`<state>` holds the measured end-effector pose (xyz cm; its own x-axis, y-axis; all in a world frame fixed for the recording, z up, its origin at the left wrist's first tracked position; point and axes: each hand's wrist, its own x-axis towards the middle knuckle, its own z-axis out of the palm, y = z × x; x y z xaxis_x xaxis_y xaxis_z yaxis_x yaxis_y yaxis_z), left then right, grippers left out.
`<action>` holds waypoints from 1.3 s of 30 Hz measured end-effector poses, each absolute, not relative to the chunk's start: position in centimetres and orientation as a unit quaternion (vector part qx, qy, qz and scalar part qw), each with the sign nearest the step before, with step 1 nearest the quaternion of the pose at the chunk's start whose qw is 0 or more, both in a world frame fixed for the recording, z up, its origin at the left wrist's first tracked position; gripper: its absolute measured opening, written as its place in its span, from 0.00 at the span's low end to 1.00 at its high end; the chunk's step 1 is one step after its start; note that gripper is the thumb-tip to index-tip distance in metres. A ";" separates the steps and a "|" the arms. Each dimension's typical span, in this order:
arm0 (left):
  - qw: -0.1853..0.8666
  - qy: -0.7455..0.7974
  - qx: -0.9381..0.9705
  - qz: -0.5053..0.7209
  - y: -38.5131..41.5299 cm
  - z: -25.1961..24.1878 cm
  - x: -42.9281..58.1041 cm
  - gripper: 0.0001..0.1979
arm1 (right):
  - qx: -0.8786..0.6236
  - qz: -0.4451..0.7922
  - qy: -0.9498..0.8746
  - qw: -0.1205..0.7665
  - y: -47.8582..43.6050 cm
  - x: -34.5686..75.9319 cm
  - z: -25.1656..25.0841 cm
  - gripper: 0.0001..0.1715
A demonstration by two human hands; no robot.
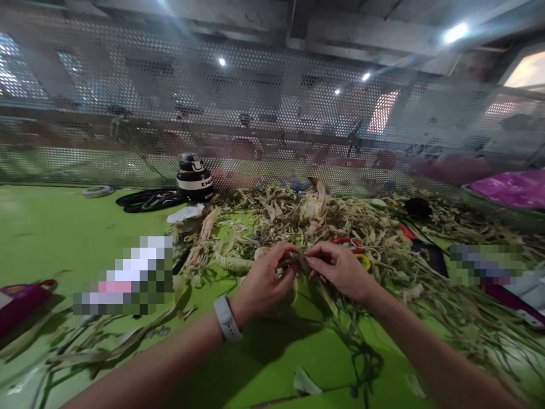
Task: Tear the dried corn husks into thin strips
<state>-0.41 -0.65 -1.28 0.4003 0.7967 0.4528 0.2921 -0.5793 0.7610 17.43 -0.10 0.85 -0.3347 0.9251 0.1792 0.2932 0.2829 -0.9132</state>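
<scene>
My left hand and my right hand meet above the green table, both pinching a thin brownish plant stem between their fingertips. A white band sits on my left wrist. Long green strands hang down from the stem toward the table. Just behind the hands lies a big heap of dried leaves and husks. Red and yellow scissor handles show right behind my right hand.
A black-and-white jug and a black strap stand at the back left by the perforated metal screen. A tape roll lies far left, a maroon pouch at the left edge, a pink-lined basket at right.
</scene>
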 end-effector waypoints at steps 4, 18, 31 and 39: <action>0.307 0.364 0.771 0.422 -0.6 -1.4 -0.3 0.15 | -0.412 0.446 -0.694 0.386 0.1 17.5 0.7 0.09; 0.273 0.325 0.812 0.401 -0.5 -1.4 -0.4 0.14 | -0.439 0.543 -0.605 0.383 0.4 17.5 0.7 0.22; 0.355 0.366 0.756 0.411 -0.1 -0.6 -0.8 0.13 | -0.452 0.485 -0.626 0.411 0.3 17.3 0.7 0.21; 0.283 0.337 0.810 0.387 -0.4 -0.9 -1.0 0.14 | -0.420 0.610 -0.476 0.474 -0.5 16.3 0.5 0.15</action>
<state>-1.03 -0.41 -0.94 0.4730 0.7655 0.4362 0.3265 -0.6122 0.7202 16.30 -0.54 0.53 -0.1990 0.9781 -0.0615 -0.1783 -0.0978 -0.9791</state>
